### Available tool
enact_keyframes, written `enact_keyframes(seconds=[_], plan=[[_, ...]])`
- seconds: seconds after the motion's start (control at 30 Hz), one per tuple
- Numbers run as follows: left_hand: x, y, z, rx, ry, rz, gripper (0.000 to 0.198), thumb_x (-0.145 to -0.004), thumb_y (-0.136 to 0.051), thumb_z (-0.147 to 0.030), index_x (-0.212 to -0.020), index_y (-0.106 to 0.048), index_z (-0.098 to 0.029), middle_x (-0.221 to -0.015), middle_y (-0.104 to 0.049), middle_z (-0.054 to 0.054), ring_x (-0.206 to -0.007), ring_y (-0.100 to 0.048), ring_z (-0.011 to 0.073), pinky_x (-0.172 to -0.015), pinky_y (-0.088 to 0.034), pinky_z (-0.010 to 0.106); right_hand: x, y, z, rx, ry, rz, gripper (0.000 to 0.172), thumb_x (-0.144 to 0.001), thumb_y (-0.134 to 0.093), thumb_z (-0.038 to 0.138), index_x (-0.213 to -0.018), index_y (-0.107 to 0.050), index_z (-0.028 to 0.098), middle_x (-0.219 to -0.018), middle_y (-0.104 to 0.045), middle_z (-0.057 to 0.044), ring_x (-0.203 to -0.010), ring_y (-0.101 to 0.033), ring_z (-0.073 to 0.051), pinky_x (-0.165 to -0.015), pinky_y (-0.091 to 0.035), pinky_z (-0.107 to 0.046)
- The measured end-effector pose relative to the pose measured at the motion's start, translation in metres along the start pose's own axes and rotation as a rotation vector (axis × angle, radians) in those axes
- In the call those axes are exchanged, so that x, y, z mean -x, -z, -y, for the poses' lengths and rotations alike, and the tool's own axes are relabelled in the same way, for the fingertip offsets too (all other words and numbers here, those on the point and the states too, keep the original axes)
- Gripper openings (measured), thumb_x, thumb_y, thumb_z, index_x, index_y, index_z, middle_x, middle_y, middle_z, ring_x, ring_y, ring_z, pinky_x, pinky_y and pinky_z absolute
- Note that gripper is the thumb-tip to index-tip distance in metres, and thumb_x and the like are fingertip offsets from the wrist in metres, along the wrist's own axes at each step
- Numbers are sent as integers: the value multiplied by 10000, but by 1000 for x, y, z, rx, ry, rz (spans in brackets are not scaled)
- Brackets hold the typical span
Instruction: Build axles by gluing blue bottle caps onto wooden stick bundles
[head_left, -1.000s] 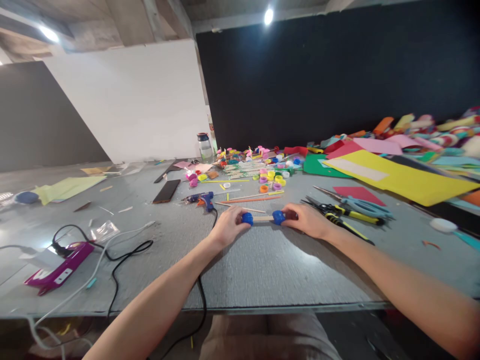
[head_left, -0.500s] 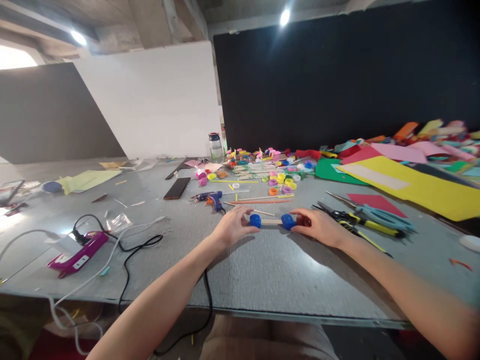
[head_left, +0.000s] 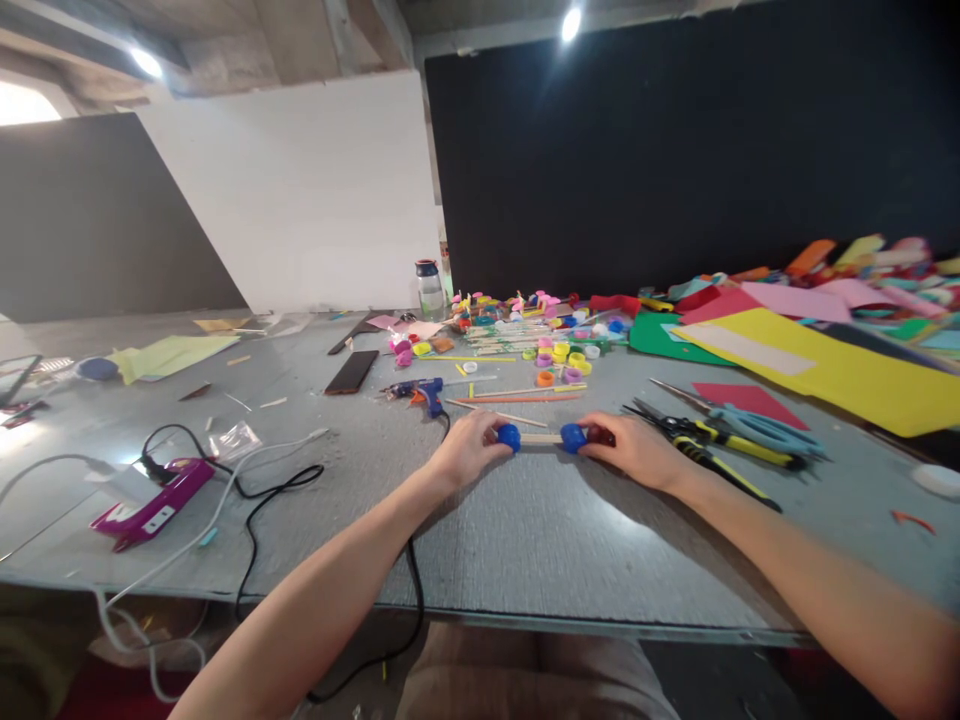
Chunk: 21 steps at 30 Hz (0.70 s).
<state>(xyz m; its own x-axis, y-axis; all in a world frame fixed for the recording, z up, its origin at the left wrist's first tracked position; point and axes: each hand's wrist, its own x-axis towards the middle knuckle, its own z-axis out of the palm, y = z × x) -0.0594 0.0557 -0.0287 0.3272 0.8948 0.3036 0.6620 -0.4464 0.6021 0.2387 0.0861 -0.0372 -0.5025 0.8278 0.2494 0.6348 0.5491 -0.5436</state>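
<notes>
Between my two hands a pale wooden stick [head_left: 541,440] lies crosswise, with a round blue cap [head_left: 510,437] at its left end and another blue cap [head_left: 574,438] at its right end. My left hand [head_left: 474,448] is closed on the left cap, thumb below and fingers above. At the other end my right hand [head_left: 624,450] grips the right cap the same way. The stick is low over the table or on it; I cannot tell which. Just beyond lie a thin stick [head_left: 514,413] and a blue glue gun [head_left: 427,393].
Scissors and pliers [head_left: 739,430] lie to the right, near yellow card [head_left: 832,370]. A purple power strip [head_left: 161,505] and looping cables [head_left: 255,540] occupy the left. Farther back are a dark phone-like slab [head_left: 352,371], coloured rings [head_left: 559,360] and a bottle [head_left: 428,288].
The view has shifted slightly. Both hands keep their hold on the blue caps, with almost no movement over the table.
</notes>
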Motion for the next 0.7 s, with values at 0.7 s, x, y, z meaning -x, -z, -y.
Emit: enact_keyframes(seconds=[0.7], plan=[[-2, -4, 1, -2, 0, -31, 316, -785, -781, -135, -1096, -739, -172, -1022, -709, 58, -899, -669, 201, -829, -544, 324, -1, -1, 1, -32, -15, -3, 232, -853, -671, 413, -982, -692, 222, -843, -746, -39, -758, -682, -238, -703, -477, -348]])
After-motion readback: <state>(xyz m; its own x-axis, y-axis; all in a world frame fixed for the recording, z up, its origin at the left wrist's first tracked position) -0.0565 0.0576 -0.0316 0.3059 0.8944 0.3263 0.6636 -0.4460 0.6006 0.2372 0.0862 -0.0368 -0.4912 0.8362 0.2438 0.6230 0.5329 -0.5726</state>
